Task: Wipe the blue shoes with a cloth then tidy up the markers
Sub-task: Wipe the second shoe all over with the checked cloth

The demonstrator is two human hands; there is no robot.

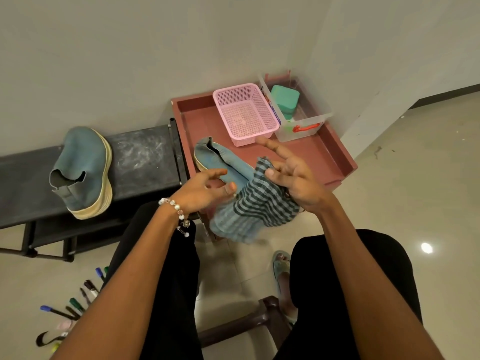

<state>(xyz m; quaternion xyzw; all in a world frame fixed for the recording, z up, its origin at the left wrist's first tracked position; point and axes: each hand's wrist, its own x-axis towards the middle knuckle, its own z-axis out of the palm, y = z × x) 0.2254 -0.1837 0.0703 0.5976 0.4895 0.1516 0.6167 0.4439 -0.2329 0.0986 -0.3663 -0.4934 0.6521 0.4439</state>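
Two blue slip-on shoes with pale rope-look soles are in view. One shoe [83,172] lies on its side on the dark bench [145,154], its long axis running from near to far, toe toward the wall and opening toward the person. The other shoe [220,159] is over the near left corner of the reddish tray [335,154], its long axis slanting from upper left to lower right; its near end is hidden behind the hands and the cloth, so which end points away is hard to tell.

The left hand [207,189], with a bead bracelet [174,206] at the wrist, curls its fingers and thumb around the lower edge of that shoe. The right hand [293,180] grips a blue-and-dark striped cloth [257,211] against the palm, while its forefinger and another finger stick out straight toward the baskets. The cloth hangs down, its lower edge blurred.

On the tray's far side stand a pink mesh basket [244,113] and, touching it on the right, a clear plastic box [304,126] with a red latch, holding a teal container [284,101]. A printed label on the box wall is too small to read.

Several markers [75,302] with blue, green and dark caps lie scattered on the floor at lower left, partly cut off by the left forearm.
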